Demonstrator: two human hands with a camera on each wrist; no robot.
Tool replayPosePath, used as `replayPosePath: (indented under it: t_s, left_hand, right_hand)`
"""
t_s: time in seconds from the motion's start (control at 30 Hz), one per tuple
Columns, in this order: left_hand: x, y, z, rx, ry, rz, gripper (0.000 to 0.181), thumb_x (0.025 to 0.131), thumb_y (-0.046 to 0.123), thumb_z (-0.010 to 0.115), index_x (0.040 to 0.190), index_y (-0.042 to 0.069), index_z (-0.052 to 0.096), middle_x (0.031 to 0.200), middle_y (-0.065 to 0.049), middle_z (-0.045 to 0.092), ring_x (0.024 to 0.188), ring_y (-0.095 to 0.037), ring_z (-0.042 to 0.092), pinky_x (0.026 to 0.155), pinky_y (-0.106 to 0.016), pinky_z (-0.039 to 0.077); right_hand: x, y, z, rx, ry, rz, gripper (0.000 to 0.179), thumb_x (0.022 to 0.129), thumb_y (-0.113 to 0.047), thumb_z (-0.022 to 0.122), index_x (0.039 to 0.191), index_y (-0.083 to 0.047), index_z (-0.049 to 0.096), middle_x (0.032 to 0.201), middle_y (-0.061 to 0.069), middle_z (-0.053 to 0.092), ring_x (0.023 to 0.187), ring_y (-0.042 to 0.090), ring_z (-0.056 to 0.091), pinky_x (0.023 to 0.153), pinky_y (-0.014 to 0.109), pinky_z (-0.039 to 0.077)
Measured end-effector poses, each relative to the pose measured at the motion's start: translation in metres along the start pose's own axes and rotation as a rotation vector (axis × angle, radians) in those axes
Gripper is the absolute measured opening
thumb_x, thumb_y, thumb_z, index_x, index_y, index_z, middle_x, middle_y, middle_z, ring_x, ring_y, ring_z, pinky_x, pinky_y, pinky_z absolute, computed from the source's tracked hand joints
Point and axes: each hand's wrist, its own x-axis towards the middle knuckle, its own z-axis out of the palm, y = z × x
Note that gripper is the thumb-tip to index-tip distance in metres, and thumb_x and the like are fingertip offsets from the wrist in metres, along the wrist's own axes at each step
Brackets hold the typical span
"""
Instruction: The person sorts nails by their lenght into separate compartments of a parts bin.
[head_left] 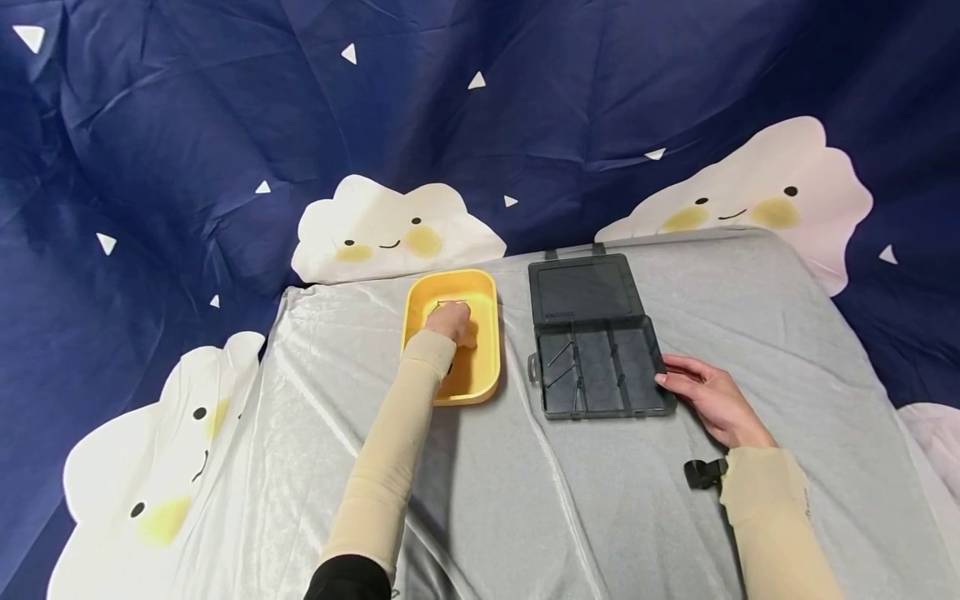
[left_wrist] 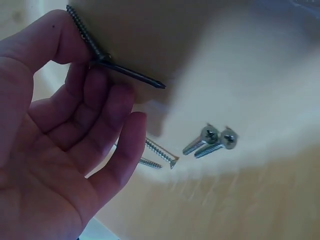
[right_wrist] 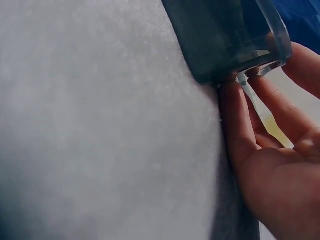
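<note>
Pale gray, velvety cloth (head_left: 787,358) with soft creases covers the work surface. Behind it and around its sides hangs a navy fabric backdrop (head_left: 555,125) printed with small white triangles and smiling white clouds (head_left: 382,221) with yellow cheeks.

Toward the back of the cloth stands a yellow bin (head_left: 491,333) with rounded corners. A person's left hand (head_left: 452,323) reaches down into it. The left wrist view shows thumb and fingertips pinching a dark screw (left_wrist: 85,31), with a dark pointed piece (left_wrist: 134,74) meeting its end at an angle. Several silver screws (left_wrist: 209,135) lie loose in the bin, two with their cross-slotted heads facing the camera.

Just right of the bin, a translucent dark plastic box (head_left: 595,375) lies with its lid (head_left: 585,292) folded back. Slim pieces (head_left: 559,355) rest in its left part, too small to identify. The right hand (head_left: 708,397) holds the box's right edge between thumb and fingers.
</note>
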Motion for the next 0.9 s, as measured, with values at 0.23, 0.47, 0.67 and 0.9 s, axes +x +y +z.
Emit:
replayPosePath:
  t_s: [0.23, 0.47, 0.67, 0.9]
  left_hand:
    - [0.002, -0.004, -0.002, -0.035, 0.001, 0.005, 0.04, 0.073, 0.031, 0.083, 0.095, 0.006, 0.061, 0.103, -0.014, 0.066, 0.093, -0.025, 0.062, 0.085, -0.038, 0.053]
    - [0.003, -0.01, -0.005, -0.073, 0.068, 0.009, 0.039, 0.066, 0.036, 0.087, 0.077, 0.009, 0.061, 0.095, -0.013, 0.066, 0.084, -0.025, 0.06, 0.083, -0.038, 0.054]
    - [0.001, -0.016, -0.01, -0.177, 0.106, 0.018, 0.015, 0.078, 0.02, 0.075, 0.085, 0.007, 0.073, 0.095, -0.009, 0.072, 0.084, -0.022, 0.062, 0.081, -0.035, 0.054]
    - [-0.003, -0.023, -0.018, -0.325, 0.134, 0.005, 0.015, 0.085, 0.011, 0.064, 0.088, 0.001, 0.074, 0.095, -0.012, 0.072, 0.082, -0.023, 0.062, 0.077, -0.034, 0.053]
  right_hand:
    - [0.0, -0.001, 0.0, 0.005, -0.006, 0.0, 0.074, 0.09, -0.032, 0.068, 0.148, 0.0, 0.033, 0.122, -0.01, 0.052, 0.097, -0.017, 0.053, 0.084, 0.009, 0.048]
    - [0.0, -0.002, 0.0, 0.019, -0.014, -0.007, 0.073, 0.09, -0.03, 0.068, 0.147, 0.001, 0.034, 0.108, -0.024, 0.053, 0.096, -0.016, 0.054, 0.083, 0.01, 0.049]
    - [-0.001, -0.003, 0.0, 0.026, -0.017, -0.015, 0.073, 0.091, -0.029, 0.068, 0.147, 0.002, 0.034, 0.106, -0.025, 0.054, 0.096, -0.016, 0.054, 0.083, 0.01, 0.049]
    - [-0.002, -0.002, 0.0, 0.04, -0.017, -0.018, 0.073, 0.09, -0.028, 0.068, 0.146, 0.003, 0.034, 0.107, -0.026, 0.053, 0.096, -0.016, 0.054, 0.083, 0.009, 0.049]
